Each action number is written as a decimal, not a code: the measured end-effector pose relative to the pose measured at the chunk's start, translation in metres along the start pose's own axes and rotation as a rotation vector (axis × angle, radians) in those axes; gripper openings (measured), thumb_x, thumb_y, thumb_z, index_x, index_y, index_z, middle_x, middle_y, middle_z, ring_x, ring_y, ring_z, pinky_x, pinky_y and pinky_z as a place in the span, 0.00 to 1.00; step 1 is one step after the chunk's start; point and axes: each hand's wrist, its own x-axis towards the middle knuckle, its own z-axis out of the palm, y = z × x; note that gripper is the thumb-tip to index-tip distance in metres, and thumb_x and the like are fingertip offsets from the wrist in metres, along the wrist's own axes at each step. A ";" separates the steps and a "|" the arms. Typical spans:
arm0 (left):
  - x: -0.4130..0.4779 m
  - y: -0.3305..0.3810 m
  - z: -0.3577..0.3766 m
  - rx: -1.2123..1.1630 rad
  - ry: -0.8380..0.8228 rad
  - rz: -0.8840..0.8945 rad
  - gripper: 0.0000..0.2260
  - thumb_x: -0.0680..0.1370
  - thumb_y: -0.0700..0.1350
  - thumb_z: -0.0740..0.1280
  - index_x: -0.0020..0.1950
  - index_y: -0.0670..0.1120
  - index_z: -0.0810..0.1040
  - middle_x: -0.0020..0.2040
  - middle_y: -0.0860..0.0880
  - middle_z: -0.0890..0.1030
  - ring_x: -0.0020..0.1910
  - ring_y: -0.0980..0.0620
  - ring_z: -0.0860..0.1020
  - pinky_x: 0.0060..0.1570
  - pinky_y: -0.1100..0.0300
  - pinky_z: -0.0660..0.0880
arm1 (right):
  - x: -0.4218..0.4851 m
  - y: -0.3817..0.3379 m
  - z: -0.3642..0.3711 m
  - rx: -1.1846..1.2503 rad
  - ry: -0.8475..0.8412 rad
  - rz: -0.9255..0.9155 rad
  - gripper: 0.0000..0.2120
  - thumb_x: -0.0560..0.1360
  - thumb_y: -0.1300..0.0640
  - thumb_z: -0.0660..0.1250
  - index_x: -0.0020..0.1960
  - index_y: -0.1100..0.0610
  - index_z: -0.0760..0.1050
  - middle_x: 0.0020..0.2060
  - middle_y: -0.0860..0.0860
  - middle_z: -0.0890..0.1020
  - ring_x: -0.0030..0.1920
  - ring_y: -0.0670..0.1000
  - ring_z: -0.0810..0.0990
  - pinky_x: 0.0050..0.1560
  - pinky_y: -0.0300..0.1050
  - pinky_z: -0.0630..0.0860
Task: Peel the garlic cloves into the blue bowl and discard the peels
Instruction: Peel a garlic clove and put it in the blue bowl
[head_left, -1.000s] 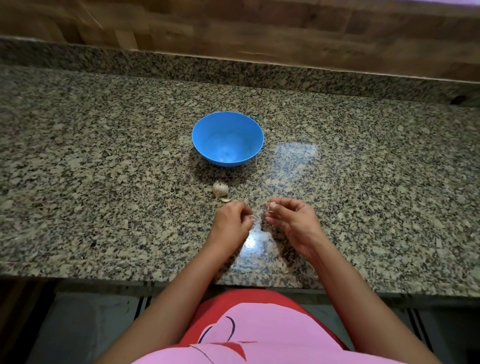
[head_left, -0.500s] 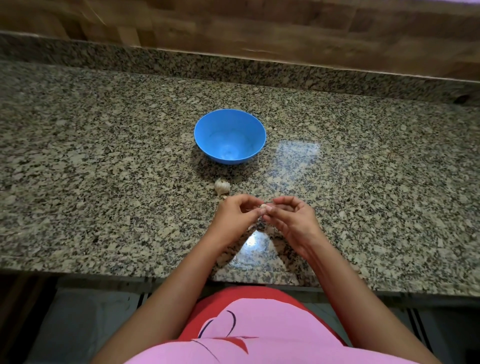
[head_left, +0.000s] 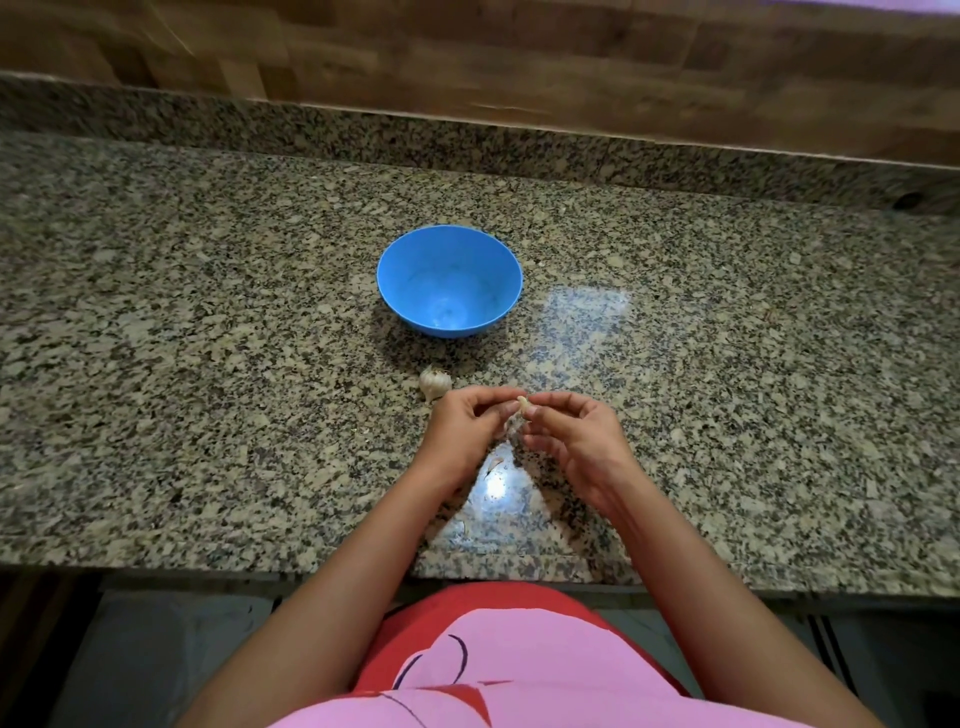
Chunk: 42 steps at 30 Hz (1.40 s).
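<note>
- Worktop (head_left: 182, 364): speckled granite slab that spans the view and carries all the task's things. A bright patch of reflected light lies below the hands, as in both earlier frames.
- Wood-panelled wall (head_left: 519, 62): rises behind the granite upstand at the far edge.
- Garment (head_left: 519, 675): pink and red cloth on the person's body, at the bottom edge of the view.
- Blue bowl (head_left: 447, 327): stands upright near the middle of the worktop, beyond the hands and well apart from them. Its place is unchanged.
- Left hand (head_left: 465, 426): fingers curled, with the fingertips pinching the garlic clove from the left. One second ago this hand sat lower and a little apart from the other; now its knuckles lie just beside the garlic bulb.
- Right hand (head_left: 576, 434): thumb and forefinger pinch the same clove from the right, the other fingers loosely curled. The two hands have closed the earlier gap and now meet at the fingertips.
- Garlic bulb (head_left: 434, 383): rests on the worktop between the bowl and the left hand, where it lay before.
- Garlic clove (head_left: 522, 406): held above the worktop between the fingertips. Its pale tip is now exposed; half a second ago it was barely visible.
- Skin (head_left: 514, 427): a thin greyish strip that hangs down from the clove.
- Scrap (head_left: 492, 466): a small brownish fleck on the worktop under the hands; whether it is peel cannot be told.
</note>
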 end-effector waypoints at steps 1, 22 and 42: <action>0.002 -0.001 0.000 0.040 0.009 0.004 0.08 0.76 0.38 0.67 0.54 0.45 0.81 0.50 0.48 0.83 0.49 0.53 0.80 0.51 0.59 0.78 | 0.002 0.000 0.001 -0.060 0.009 -0.026 0.06 0.71 0.70 0.69 0.46 0.63 0.75 0.37 0.55 0.81 0.33 0.49 0.79 0.36 0.40 0.79; -0.037 -0.017 -0.023 0.608 0.133 0.185 0.17 0.78 0.39 0.63 0.67 0.44 0.73 0.61 0.49 0.75 0.57 0.59 0.72 0.56 0.75 0.64 | 0.001 0.013 0.005 -1.266 -0.153 -0.392 0.21 0.75 0.52 0.67 0.67 0.56 0.70 0.61 0.50 0.73 0.63 0.48 0.70 0.67 0.43 0.66; -0.068 -0.015 -0.041 0.813 -0.129 0.162 0.07 0.76 0.42 0.69 0.52 0.46 0.82 0.47 0.54 0.77 0.46 0.59 0.75 0.47 0.77 0.68 | -0.023 0.015 0.008 -1.050 -0.120 -0.375 0.08 0.75 0.63 0.66 0.53 0.59 0.80 0.48 0.48 0.79 0.49 0.44 0.77 0.52 0.33 0.74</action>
